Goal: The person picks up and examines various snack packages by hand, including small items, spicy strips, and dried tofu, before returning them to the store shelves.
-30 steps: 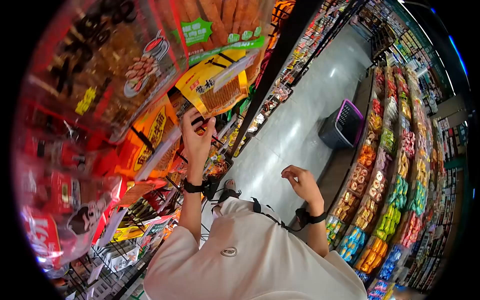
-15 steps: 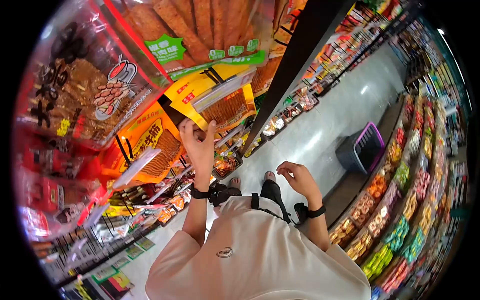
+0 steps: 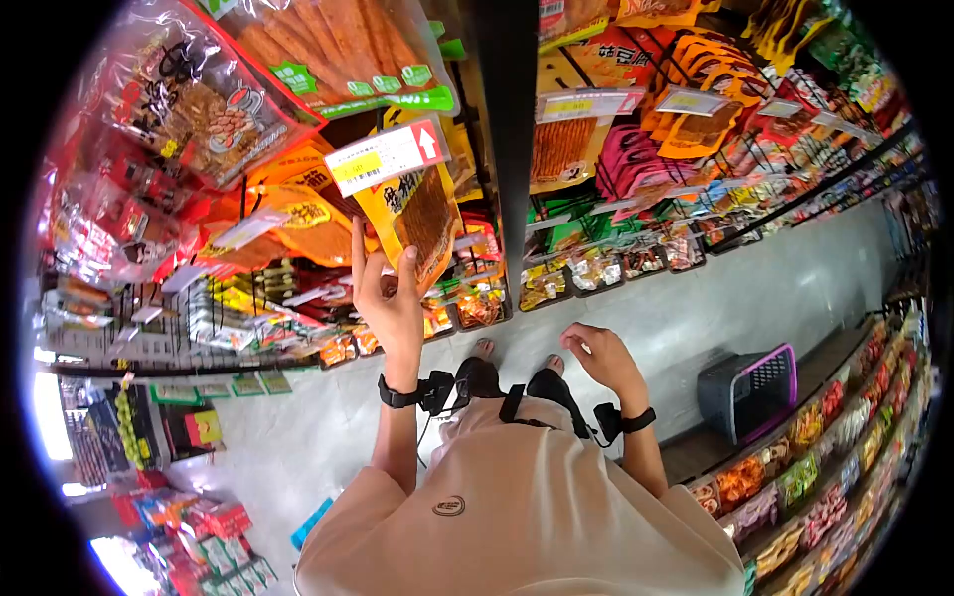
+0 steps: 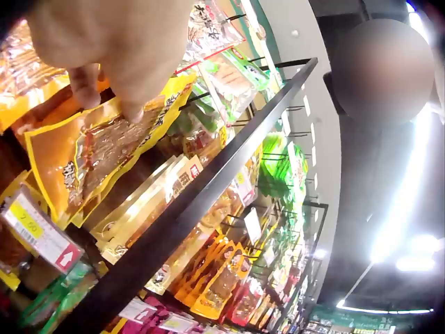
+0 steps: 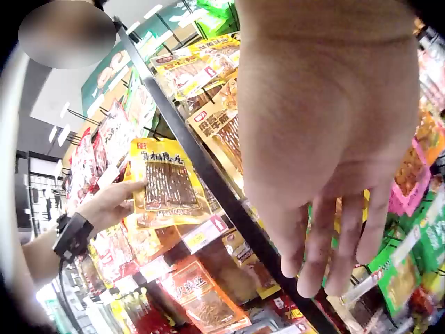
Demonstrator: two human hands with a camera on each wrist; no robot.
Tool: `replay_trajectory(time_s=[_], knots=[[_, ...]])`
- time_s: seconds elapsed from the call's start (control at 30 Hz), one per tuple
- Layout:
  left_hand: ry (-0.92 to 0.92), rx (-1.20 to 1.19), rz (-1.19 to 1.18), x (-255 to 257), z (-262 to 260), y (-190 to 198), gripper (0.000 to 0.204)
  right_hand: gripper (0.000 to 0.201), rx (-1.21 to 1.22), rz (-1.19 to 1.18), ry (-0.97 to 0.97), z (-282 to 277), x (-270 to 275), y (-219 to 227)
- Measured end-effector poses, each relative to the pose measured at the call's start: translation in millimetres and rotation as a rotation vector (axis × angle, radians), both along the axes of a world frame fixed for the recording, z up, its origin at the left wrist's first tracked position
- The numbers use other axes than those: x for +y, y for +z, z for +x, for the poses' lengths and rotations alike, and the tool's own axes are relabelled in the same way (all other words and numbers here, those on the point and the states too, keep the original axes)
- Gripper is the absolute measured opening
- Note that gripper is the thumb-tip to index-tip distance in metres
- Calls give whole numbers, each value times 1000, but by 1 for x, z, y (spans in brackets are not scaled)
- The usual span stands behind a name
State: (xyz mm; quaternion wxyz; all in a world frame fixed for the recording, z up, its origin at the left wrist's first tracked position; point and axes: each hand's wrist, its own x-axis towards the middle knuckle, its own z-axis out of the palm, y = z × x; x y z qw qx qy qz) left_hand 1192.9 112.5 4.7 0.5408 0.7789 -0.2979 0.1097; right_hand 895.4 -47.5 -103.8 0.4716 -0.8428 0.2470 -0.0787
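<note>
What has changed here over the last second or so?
The view has swung from the aisle toward the shelves, so the purple basket now shows lower right. The left hand stays raised at the hanging yellow snack packet, fingers on its lower edge. The right hand still hovers loosely curled, holding nothing.

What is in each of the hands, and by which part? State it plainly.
The left hand pinches the lower edge of a yellow snack packet hanging on the rack. The right hand holds nothing.
</note>
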Motion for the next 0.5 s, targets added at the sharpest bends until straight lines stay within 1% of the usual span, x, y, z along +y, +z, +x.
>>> replay_trajectory(time_s=[0.03,0.1,0.17,0.23,0.3,0.37,0.4,0.43,0.5], knots=[[18,-4,15,2,-8,6,21,9,-4,15,18,-4,-1,-2],[26,52,-35,5,-21,15,21,8,-43,-31,73,-10,-5,-5],[32,5,-49,10,-26,9,20,9,-27,-2,95,-15,-9,-8],[-4,203,-117,19,-34,6,17,10,-8,22,116,-19,-12,-9],[19,164,-83,28,-42,3,17,10,-39,54,153,-21,-15,-10],[1,255,30,41,-51,2,17,11,-42,42,191,-20,-18,-11],[-33,256,-13,41,-58,1,16,12,-45,29,219,-18,-18,-8],[-29,264,-6,45,-61,-2,16,12,-38,37,222,-16,-17,-4],[-126,384,-66,56,-66,-11,16,18,-100,204,206,-7,-16,10]])
